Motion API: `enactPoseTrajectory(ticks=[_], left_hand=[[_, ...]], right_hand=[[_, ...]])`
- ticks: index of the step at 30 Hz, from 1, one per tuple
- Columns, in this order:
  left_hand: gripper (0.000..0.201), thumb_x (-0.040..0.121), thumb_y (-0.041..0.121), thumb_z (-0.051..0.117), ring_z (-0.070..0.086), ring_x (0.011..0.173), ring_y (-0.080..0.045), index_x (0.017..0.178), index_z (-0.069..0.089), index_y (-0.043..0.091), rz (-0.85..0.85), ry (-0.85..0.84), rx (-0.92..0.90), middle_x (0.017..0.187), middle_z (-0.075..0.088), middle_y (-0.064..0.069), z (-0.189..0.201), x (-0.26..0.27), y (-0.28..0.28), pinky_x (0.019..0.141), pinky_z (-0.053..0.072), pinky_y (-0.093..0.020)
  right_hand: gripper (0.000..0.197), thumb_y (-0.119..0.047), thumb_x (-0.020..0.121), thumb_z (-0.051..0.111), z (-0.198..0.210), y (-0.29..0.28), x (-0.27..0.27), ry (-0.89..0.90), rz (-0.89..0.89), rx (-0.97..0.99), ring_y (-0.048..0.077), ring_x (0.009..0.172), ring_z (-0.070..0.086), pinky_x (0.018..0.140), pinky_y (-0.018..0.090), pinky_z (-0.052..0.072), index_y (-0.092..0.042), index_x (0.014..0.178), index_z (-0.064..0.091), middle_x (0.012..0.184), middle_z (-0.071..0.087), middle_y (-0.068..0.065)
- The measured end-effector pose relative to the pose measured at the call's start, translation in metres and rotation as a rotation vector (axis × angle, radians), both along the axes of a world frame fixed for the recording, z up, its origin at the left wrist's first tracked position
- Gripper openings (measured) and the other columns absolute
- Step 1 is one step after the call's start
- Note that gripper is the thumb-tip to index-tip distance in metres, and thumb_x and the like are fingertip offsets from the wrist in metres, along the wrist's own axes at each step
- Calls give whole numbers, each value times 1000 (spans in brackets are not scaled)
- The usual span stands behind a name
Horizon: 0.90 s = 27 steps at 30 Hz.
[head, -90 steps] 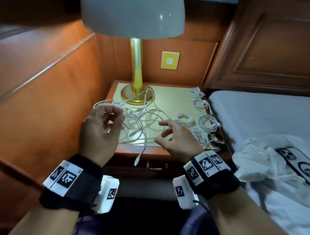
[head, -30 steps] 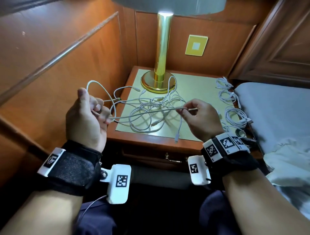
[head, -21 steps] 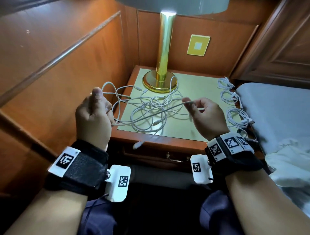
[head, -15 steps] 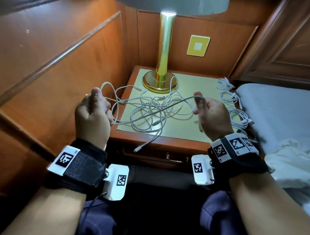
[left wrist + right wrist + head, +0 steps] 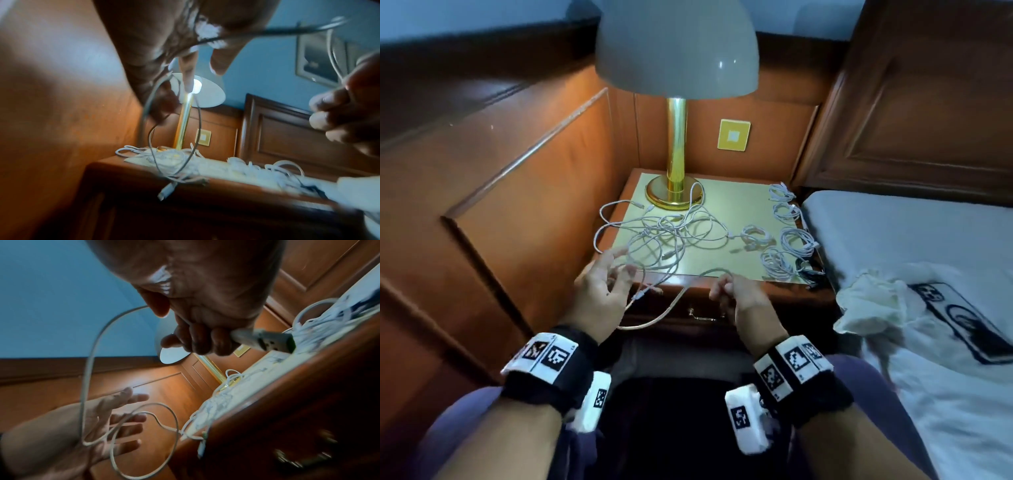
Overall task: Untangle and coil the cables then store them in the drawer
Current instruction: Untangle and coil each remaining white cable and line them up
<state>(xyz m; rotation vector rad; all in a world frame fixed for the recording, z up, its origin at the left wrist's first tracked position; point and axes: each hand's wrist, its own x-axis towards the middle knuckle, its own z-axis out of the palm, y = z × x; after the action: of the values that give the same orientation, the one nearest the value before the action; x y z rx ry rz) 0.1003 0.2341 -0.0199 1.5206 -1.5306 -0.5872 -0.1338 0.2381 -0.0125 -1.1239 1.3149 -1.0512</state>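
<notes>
- brass lamp (image 5: 676, 154) with pale dome shade (image 5: 677, 48), lit, base at back of nightstand top (image 5: 736, 205)
- yellow square wall plate (image 5: 734, 135) on wood panelling just right of lamp stem
- bed (image 5: 914, 240) with white sheet right of nightstand, dark wood headboard (image 5: 928, 102) behind it
- crumpled white cloth (image 5: 873, 301) on bed, phone in printed case (image 5: 969, 318) beside it
- framed picture (image 5: 316, 60) on blue wall

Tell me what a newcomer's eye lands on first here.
Probably the lit lamp at the back of the nightstand, over a loose white cable tangle at its left. Coiled cables line the right edge. In front, the right hand grips a cable's plug end while the left hand spreads open.
</notes>
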Motion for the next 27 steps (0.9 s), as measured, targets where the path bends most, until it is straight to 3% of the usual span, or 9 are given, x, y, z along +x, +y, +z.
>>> enactPoseTrajectory(ticks=[3, 5, 7, 9, 11, 13, 17, 21, 27], left_hand=[[48, 98, 47, 52, 36, 132, -28, 142, 52, 29, -23, -261, 156, 143, 37, -8, -4, -13, 44, 115, 29, -40], [56, 95, 64, 42, 33, 140, -22, 139, 55, 32, -192, -210, 145, 148, 40, 2, -1, -28, 69, 118, 25, -39], [57, 95, 66, 38, 55, 126, -10, 124, 67, 26, -424, 54, 154, 130, 64, 5, 5, -48, 90, 112, 38, -33], [46, 101, 49, 43, 69, 85, -12, 101, 70, 11, -568, 231, 218, 87, 74, -3, 15, -69, 109, 85, 53, -32], [44, 100, 46, 49, 49, 47, -13, 79, 61, 8, -574, 345, 236, 55, 52, 0, 26, -83, 121, 52, 46, -28], [42, 97, 47, 51, 31, 42, -11, 67, 55, 17, -495, 446, 208, 54, 34, 2, 30, -84, 125, 40, 29, -21], [37, 93, 40, 55, 24, 43, -9, 60, 51, 24, -355, 601, 162, 55, 30, 6, 19, -72, 117, 38, 21, -16], [32, 96, 37, 53, 25, 44, -10, 68, 57, 21, -348, 471, 174, 54, 34, 8, -2, -71, 107, 38, 22, -17], [13, 94, 21, 68, 48, 52, -1, 84, 76, 26, -204, 71, 62, 61, 63, 14, -19, -73, 89, 54, 39, -12]], right_hand=[[19, -16, 79, 44, -2, 44, -8, 216, 112, -17, -1, 55, 47, 58, 13, 34, -16, 63, 53, 42, 52, -21], [19, -24, 76, 40, 2, 72, -13, 293, 185, -127, -2, 58, 47, 63, 16, 33, -20, 62, 52, 51, 54, -20], [20, -26, 77, 41, 12, 93, -15, 304, 264, -205, 1, 62, 45, 65, 21, 35, -19, 63, 52, 57, 52, -14], [20, -25, 82, 43, 21, 106, -17, 231, 328, -211, 4, 62, 47, 65, 23, 37, -18, 67, 55, 60, 53, -13], [20, -25, 87, 46, 30, 115, -27, 84, 330, -172, 3, 53, 43, 54, 18, 36, -16, 72, 56, 57, 50, -13], [21, -23, 96, 51, 35, 126, -47, -154, 279, -75, 6, 42, 31, 40, 18, 29, -12, 78, 57, 55, 37, -6], [25, -31, 99, 55, 28, 146, -87, -383, 282, 144, 5, 38, 17, 36, 13, 22, -14, 81, 58, 62, 15, 1], [22, -24, 97, 43, 27, 141, -107, -611, 174, 299, 7, 42, 12, 37, 20, 17, -18, 77, 50, 62, 14, -5], [16, -15, 96, 40, 25, 100, -122, -825, -315, 76, 7, 44, 24, 51, 24, 22, -15, 89, 54, 58, 29, -8]])
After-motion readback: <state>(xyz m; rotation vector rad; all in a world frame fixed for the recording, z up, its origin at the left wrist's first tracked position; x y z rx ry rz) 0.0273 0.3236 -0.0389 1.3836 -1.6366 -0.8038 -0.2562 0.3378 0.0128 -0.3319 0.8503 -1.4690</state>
